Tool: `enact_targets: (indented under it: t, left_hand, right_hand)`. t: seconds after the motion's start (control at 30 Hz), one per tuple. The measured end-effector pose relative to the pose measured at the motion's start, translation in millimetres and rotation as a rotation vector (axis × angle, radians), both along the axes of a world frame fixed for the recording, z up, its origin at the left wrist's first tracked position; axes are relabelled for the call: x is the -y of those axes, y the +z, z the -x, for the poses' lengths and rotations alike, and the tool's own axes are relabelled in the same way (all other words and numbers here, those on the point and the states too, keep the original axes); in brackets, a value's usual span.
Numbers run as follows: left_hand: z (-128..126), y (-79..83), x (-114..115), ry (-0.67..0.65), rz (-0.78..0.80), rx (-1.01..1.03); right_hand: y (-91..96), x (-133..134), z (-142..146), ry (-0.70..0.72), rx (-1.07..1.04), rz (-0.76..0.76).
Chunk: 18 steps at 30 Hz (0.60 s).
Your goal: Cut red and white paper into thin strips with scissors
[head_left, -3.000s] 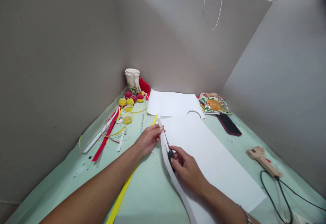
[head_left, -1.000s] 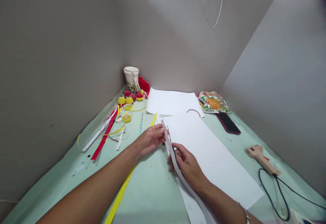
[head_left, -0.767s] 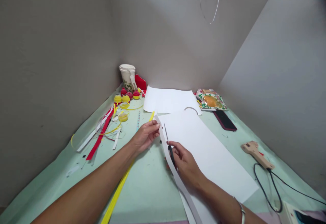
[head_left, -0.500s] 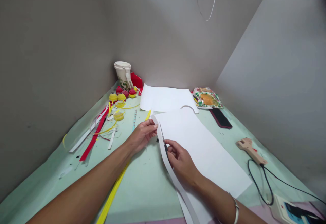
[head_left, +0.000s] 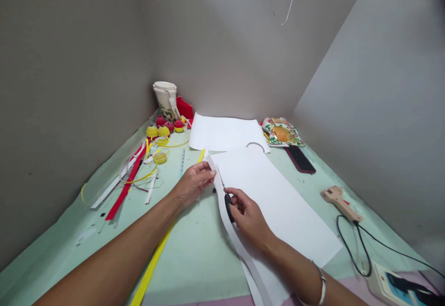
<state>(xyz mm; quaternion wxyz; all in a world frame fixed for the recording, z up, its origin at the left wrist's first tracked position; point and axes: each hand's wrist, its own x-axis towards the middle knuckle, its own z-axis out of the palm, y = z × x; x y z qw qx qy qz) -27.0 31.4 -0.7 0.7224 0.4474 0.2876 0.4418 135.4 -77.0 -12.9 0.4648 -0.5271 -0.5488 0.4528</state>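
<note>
A long white paper sheet [head_left: 278, 194] lies on the pale green table cover [head_left: 201, 250]. My right hand [head_left: 248, 215] is closed on small black-handled scissors [head_left: 225, 194], whose blades point away from me along the sheet's left edge. A narrow white strip [head_left: 243, 255] hangs off that edge toward me. My left hand [head_left: 193, 185] pinches the far end of the strip, just left of the scissor tips.
A second white sheet [head_left: 225, 132] lies behind. Red, white and yellow strips [head_left: 132, 176], small red and yellow pieces [head_left: 163, 130] and a cup [head_left: 165, 99] sit at the back left. A snack packet [head_left: 281, 134], phone [head_left: 301, 160], glue gun [head_left: 340, 199] with cable lie right. Grey walls enclose the table.
The scissors have worked farther up the sheet's left edge toward my left hand. The view has drifted right, bringing a white box at the bottom right into sight.
</note>
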Motion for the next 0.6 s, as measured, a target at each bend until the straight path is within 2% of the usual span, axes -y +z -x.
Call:
enact_targets:
  t: [0.33,0.6]
  left_hand:
    - [1.8,5.8,-0.2,-0.041,-0.023,-0.045]
    - [5.5,5.4,-0.8,-0.073,-0.004,-0.059]
  right_hand:
    - [3.6,-1.4,-3.7,-0.004,0.245,-0.128]
    - [5.5,-0.3,-6.5,0.000,0.325,-0.190]
